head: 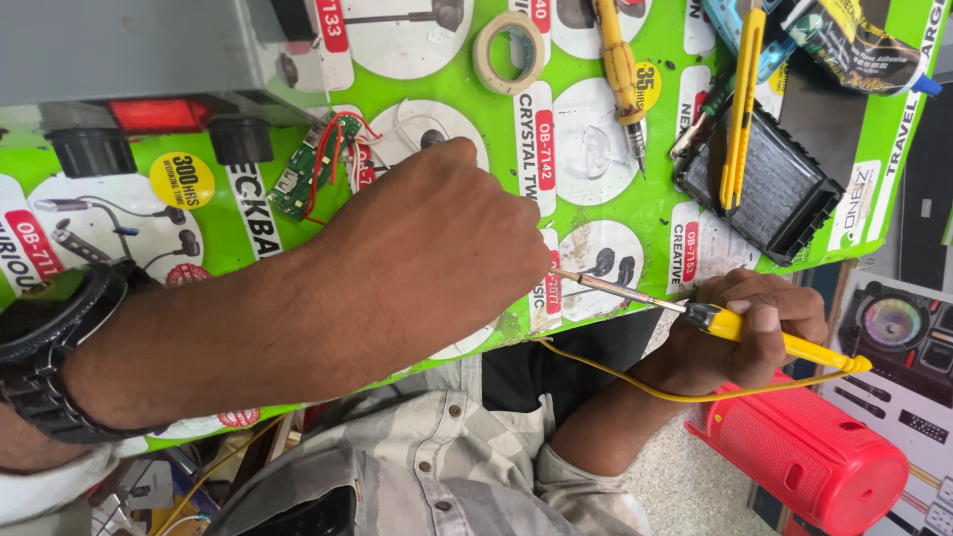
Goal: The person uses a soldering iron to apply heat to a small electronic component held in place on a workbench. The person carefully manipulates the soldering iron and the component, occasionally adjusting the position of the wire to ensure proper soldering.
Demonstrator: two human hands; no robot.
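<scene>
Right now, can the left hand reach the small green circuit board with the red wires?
Probably yes. The left hand sits right beside the circuit board, and nothing lies between them. The board's top is uncovered; only its own red and white wires run toward the hand.

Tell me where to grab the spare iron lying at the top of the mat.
Take the spare iron by its thick orange-yellow handle, from above, fingers either side. It lies flat on the green mat, metal tip toward the person, bare mat on both flanks. The right hand holds a yellow iron.
</scene>
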